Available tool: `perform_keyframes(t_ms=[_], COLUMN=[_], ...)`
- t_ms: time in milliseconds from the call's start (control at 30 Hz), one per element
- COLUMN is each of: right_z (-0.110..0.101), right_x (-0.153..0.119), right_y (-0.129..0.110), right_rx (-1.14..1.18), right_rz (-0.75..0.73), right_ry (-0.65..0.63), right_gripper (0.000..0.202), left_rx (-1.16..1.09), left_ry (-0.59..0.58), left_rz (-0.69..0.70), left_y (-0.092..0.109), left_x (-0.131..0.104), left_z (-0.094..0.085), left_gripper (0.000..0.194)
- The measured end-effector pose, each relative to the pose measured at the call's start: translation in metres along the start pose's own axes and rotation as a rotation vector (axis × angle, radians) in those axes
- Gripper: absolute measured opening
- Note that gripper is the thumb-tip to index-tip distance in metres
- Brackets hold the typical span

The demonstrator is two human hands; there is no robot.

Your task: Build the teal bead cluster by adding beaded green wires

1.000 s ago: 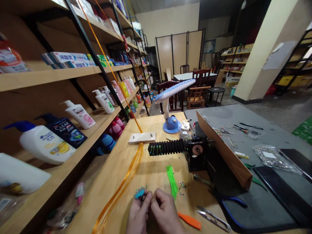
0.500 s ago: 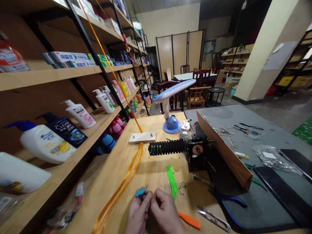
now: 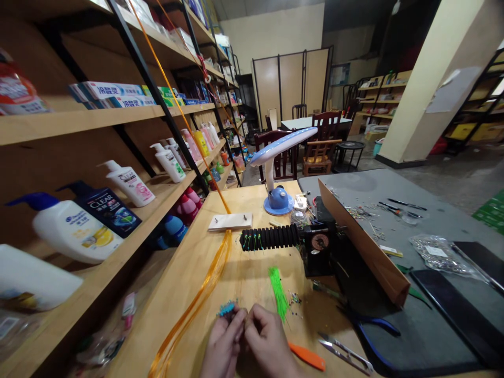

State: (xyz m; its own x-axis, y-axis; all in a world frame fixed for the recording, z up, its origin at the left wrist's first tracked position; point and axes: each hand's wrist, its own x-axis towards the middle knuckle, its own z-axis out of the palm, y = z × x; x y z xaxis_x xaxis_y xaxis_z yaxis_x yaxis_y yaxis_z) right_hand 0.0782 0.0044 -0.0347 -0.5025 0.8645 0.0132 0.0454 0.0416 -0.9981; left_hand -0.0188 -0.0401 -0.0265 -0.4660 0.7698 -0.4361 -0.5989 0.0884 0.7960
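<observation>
At the table's near edge my left hand [image 3: 223, 342] is closed, with a small bright-blue, bumpy-edged bunch [image 3: 226, 308] sticking out past its fingers. Beside it, my right hand [image 3: 266, 338] is pinched, fingertips almost touching those of the left; anything between them is too small to make out. Just beyond the right hand lie a bundle of green strands [image 3: 279, 294] and scattered tiny beads [image 3: 294, 304]. An orange-handled tool [image 3: 307, 356] rests by the right wrist. Farther off, a black ridged roller [image 3: 271, 238] carries several green and blue ties near its left end.
Orange threads [image 3: 208, 283] run down the table from a pale clamp block [image 3: 229, 222]. A blue lamp [image 3: 277, 202] stands behind the roller. To the right are snips [image 3: 346, 353], blue-handled pliers [image 3: 378, 321] and an upright brown board [image 3: 362, 241]. Shelves with bottles [image 3: 132, 184] line the left.
The blue bunch has turned slightly in my left hand. Both hands otherwise stay in nearly the same place, fingertips together.
</observation>
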Motion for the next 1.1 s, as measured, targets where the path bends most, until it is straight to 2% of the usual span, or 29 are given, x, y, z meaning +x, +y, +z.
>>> perform_keyframes(t_ms=[100, 200, 333, 400, 467, 567, 667, 733, 900, 1100], right_z=[-0.001, -0.008, -0.024, -0.036, -0.05, -0.076, -0.1, -0.11, -0.116, -0.117], right_x=[-0.002, -0.006, -0.022, -0.033, -0.045, -0.056, -0.054, -0.047, -0.033, -0.03], right_y=[0.0, 0.003, 0.009, 0.01, 0.008, 0.003, 0.003, 0.005, 0.01, 0.017], right_rx=[-0.018, -0.205, -0.489, -0.574, -0.65, -0.749, -0.897, -1.019, -1.132, -1.149], right_rz=[-0.013, -0.087, -0.354, -0.472, -0.509, -0.449, -0.271, -0.175, -0.061, -0.058], right_ry=[-0.004, 0.043, 0.036, 0.007, -0.014, 0.009, 0.164, 0.201, 0.133, 0.135], right_gripper=[0.03, 0.027, 0.013, 0.015, 0.021, 0.022, 0.02, 0.019, 0.02, 0.022], left_rx=[-0.007, 0.003, 0.025, 0.045, 0.045, 0.032, 0.024, 0.024, -0.014, -0.085], left_ry=[0.02, 0.027, 0.013, -0.012, -0.033, -0.098, -0.171, -0.218, -0.245, -0.181], left_rz=[-0.032, -0.035, -0.059, -0.083, -0.117, -0.166, -0.213, -0.265, -0.311, -0.369], left_y=[0.006, 0.01, 0.013, 0.014, 0.013, 0.007, -0.002, -0.008, -0.016, -0.018], left_x=[-0.005, -0.006, -0.01, -0.013, -0.017, -0.02, -0.022, -0.022, -0.022, -0.023], left_z=[0.006, 0.008, 0.005, 0.003, 0.001, -0.001, -0.001, 0.0, 0.008, 0.013], left_gripper=[0.047, 0.05, 0.054, 0.054, 0.053, 0.052, 0.057, 0.058, 0.049, 0.052])
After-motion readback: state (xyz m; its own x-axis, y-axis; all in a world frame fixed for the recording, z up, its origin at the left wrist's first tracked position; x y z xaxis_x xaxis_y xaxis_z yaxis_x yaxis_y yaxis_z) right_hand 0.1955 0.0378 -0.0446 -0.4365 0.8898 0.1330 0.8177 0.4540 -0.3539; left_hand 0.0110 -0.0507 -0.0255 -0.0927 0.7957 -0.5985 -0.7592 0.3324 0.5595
